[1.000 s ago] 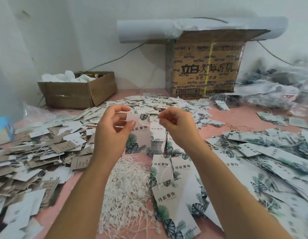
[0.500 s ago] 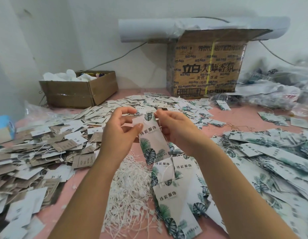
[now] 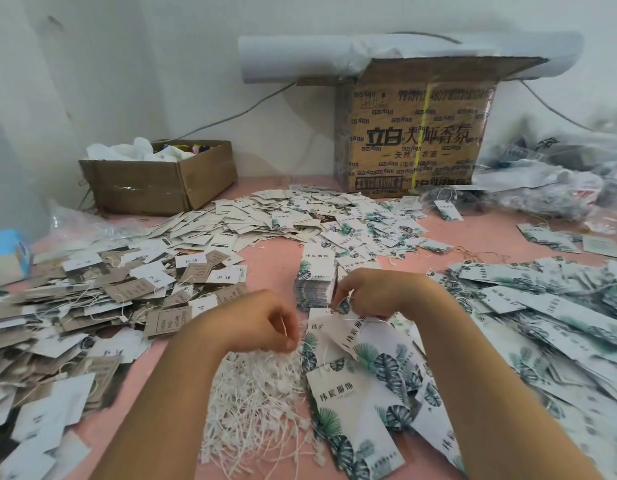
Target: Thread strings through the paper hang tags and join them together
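Both grips are kept low over the middle of the bench (image 3: 265, 258), toward the near edge. The left grip (image 3: 255, 323) is curled, with a thin white string (image 3: 285, 326) pinched at the fingertips, right above the string pile (image 3: 258, 403) heaped by the near edge. The right grip (image 3: 379, 292) is clenched on the top end of a leaf-print tag (image 3: 369, 344). The rest of that tag is laid tilted on other printed tags just beside the pile. Whether the string is already through the hole can't be told, it's way too small. Just behind the right grip, a neat stack (image 3: 315, 282) of the same tags is set. Brown and white tags (image 3: 127, 289) are spread along the left edge, and more leaf tags (image 3: 542, 323) are heaped along the right edge. A big printed box (image 3: 414, 133) with a paper roll (image 3: 300, 60) on top is parked at the far edge, and a small open box (image 3: 154, 181) sits at the far-left corner.
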{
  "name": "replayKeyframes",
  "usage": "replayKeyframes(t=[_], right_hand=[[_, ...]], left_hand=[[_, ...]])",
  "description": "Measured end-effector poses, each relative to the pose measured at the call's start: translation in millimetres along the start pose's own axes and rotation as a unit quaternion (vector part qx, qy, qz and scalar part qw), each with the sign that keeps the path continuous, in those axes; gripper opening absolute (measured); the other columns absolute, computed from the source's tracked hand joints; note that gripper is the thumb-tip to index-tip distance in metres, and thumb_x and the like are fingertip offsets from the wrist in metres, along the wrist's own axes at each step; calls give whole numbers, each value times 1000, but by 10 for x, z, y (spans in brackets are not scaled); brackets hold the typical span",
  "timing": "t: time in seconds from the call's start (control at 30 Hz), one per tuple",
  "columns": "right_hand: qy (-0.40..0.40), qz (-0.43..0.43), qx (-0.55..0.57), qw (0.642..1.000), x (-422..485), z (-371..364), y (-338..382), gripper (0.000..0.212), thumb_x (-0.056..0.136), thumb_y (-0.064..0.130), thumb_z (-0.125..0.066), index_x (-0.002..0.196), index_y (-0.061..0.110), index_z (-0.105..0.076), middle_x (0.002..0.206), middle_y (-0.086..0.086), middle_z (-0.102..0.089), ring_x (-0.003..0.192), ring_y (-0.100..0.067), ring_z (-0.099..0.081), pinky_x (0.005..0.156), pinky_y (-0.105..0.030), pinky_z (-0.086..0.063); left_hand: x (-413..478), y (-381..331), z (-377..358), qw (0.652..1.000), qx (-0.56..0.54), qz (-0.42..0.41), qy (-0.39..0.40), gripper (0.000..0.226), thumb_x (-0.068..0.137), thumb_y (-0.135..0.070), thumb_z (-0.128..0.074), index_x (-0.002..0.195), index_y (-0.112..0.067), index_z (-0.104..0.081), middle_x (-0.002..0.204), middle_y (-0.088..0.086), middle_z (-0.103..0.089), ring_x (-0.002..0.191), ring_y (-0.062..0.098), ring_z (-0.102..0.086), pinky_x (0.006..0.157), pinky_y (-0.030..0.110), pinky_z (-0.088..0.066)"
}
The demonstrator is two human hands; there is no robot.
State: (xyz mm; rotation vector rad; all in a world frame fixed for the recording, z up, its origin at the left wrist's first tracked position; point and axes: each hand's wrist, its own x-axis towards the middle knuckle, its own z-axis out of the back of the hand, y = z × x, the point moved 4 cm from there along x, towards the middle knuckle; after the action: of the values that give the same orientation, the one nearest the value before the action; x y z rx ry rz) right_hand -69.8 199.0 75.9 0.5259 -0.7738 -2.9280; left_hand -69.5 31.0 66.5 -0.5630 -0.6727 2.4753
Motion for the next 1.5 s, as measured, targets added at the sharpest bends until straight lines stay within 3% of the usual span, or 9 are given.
replayKeyframes(t=[0.3,0.53,0.63,0.73,0.87,0.93,1.07,1.17,1.5], right_hand=[[38,-31,25,998,55,-65,-50,40,81,-5,-28,92,15,-61,88,-7,-55,83,-27,-60,62,-34,-45],[40,4,93,995,36,-49,0,34,85,-3,-37,80,22,-60,84,-10,-55,75,-22,-51,56,-28,-41],[40,30,146,988,13,-30,29,31,86,-3,-39,83,19,-60,80,-9,-54,73,-22,-50,53,-28,-39],[41,52,188,980,-4,-30,41,27,88,-2,-40,90,16,-60,71,-6,-51,64,-19,-44,50,-28,-32],[35,84,202,975,-34,-30,74,10,92,16,-52,98,18,-61,65,3,-51,53,-9,-43,49,-22,-31],[30,110,189,975,-46,-16,103,19,87,21,-63,106,20,-60,72,2,-53,56,-8,-47,51,-21,-36],[-16,132,198,971,-28,13,120,30,87,6,-62,116,11,-56,59,7,-51,49,-2,-47,49,-16,-40],[-59,144,215,964,-12,56,107,21,93,4,-50,111,7,-61,45,14,-52,43,-1,-45,46,-17,-39],[-20,196,358,913,-34,64,107,22,97,1,-38,89,10,-57,58,3,-60,52,-9,-56,51,-21,-50]], left_hand=[[107,-20,-141,997,78,12,24,8,78,-29,-74,77,-31,-67,66,-15,-51,57,2,-46,53,20,-36],[149,-60,-101,997,13,-12,-74,29,84,-53,-58,92,-26,-62,86,-11,-56,77,5,-54,65,24,-42],[151,-97,-115,996,-23,-35,-75,16,84,-46,-63,82,-30,-60,84,-12,-58,73,3,-53,63,23,-40],[137,-109,-118,993,-91,-40,-66,18,86,-35,-64,77,-19,-60,76,-6,-55,67,10,-49,65,26,-38],[106,-115,-61,983,-153,-30,-97,20,92,-29,-58,75,-17,-58,61,-12,-57,63,9,-47,61,23,-36],[91,-118,-20,978,-166,-19,-124,20,93,-28,-55,75,-19,-57,51,-16,-56,57,6,-45,51,17,-34],[67,-147,48,967,-184,-26,-177,18,94,-26,-53,81,-16,-59,61,-8,-59,55,9,-45,50,20,-32],[62,-162,54,966,-183,-38,-181,18,95,-24,-52,84,-13,-58,53,-8,-60,58,16,-43,54,25,-33],[18,-140,136,963,-176,-79,-190,15,94,-20,-54,83,-15,-63,61,-1,-63,63,18,-48,62,29,-33]])
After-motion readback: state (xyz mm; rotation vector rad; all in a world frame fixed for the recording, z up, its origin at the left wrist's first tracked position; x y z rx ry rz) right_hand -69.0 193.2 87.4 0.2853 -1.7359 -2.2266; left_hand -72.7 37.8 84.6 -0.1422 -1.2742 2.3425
